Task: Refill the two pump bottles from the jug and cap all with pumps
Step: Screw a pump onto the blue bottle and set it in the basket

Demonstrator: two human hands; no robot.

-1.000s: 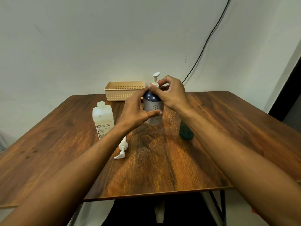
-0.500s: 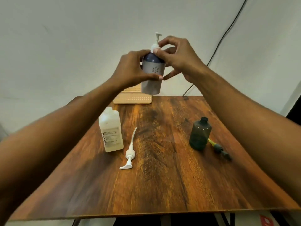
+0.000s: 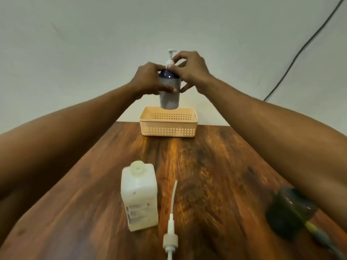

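I hold a grey pump bottle (image 3: pixel 170 99) with a dark blue shoulder in the air, just above the beige basket (image 3: pixel 168 129). My left hand (image 3: pixel 150 80) wraps the bottle's body. My right hand (image 3: pixel 189 71) pinches the collar of its white pump (image 3: pixel 171 57). A translucent white jug (image 3: pixel 139 197) without a cap stands on the table near me. A loose white pump (image 3: pixel 171 231) with a long tube lies to its right. A dark green bottle (image 3: pixel 289 212) without a pump stands at the right, partly behind my right forearm.
The wooden table (image 3: pixel 206 166) runs back to a pale wall. A yellow-and-dark pump part (image 3: pixel 317 234) lies next to the green bottle near the right edge. A black cable (image 3: pixel 300 51) hangs down the wall at the right.
Both hands have carried the grey bottle away from me, from over the table's middle to above the basket. The view has tilted down, so the jug and loose pump look closer.
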